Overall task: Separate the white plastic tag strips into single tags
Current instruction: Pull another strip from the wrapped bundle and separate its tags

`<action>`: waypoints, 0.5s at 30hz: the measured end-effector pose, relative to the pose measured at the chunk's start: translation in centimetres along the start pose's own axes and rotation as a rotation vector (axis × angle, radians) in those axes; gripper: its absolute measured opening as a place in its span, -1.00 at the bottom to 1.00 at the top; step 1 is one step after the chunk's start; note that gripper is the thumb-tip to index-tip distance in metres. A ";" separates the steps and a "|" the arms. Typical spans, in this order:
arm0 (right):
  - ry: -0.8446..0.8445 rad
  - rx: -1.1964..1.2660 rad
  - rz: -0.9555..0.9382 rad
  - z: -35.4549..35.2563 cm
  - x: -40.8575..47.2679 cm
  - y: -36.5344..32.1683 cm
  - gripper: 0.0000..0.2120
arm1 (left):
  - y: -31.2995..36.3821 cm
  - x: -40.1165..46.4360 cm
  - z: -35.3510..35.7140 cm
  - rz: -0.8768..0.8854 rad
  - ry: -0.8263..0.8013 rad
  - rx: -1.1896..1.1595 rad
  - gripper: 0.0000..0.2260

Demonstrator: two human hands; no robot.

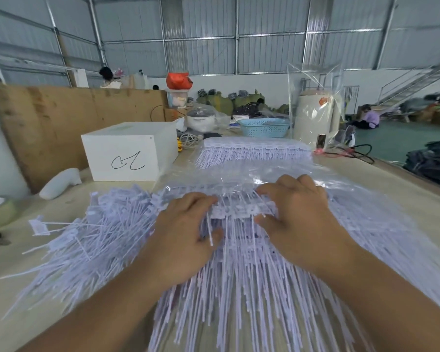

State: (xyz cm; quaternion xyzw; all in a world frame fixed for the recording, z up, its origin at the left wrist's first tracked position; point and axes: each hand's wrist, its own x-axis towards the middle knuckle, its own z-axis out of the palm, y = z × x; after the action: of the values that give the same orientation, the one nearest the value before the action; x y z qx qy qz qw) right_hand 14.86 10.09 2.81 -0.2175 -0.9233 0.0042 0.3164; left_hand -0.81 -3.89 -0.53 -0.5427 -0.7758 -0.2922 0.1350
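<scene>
— Both hands sit on the same bundle, don't they?

— Yes. From the head camera, the left hand (186, 232) grips the near-left end of a stacked white plastic tag strip bundle (241, 212), fingers curled over its top edge and thumb tucked below. The right hand (296, 212) holds the right end the same way, fingers bent over the far edge, thumb pressing the near side.

— Where does that bundle lie?

— On the pale wooden tabletop (417, 194), atop a wide heap of white tags whose thin tails (239, 301) fan toward the camera. Left of the hands is a loose pile of single white tags (87, 237).

— And behind?

— A crinkled clear plastic sheet (239, 174), then another neat stack of joined white strips (254, 148). A white box with a black scribble (127, 153) stands to the left, a light blue perforated plastic basket (264, 127) farther back.

— Anyone else?

— A person in a purple top (370, 119) sits on the green floor far right.
</scene>
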 end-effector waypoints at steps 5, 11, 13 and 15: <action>-0.100 0.082 -0.029 -1.2 -0.2 0.0 -0.60 | 0.2 0.5 0.2 -0.080 -0.056 0.003 -0.36; -0.186 0.327 -0.030 -1.5 -0.7 0.4 -0.71 | -0.2 0.5 0.8 -0.144 -0.073 0.017 -0.30; -0.191 0.368 -0.047 -1.7 -0.7 0.5 -0.71 | -0.1 0.7 0.9 -0.190 -0.050 -0.054 -0.43; -0.196 0.378 -0.074 -1.9 -0.6 0.5 -0.69 | 0.1 0.9 0.9 -0.232 -0.050 -0.135 -0.58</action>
State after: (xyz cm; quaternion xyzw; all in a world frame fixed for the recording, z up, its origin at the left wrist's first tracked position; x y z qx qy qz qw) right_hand 16.65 10.01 3.93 -0.1186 -0.9398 0.1867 0.2603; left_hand -0.94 -2.60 -0.76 -0.4645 -0.8149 -0.3438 0.0440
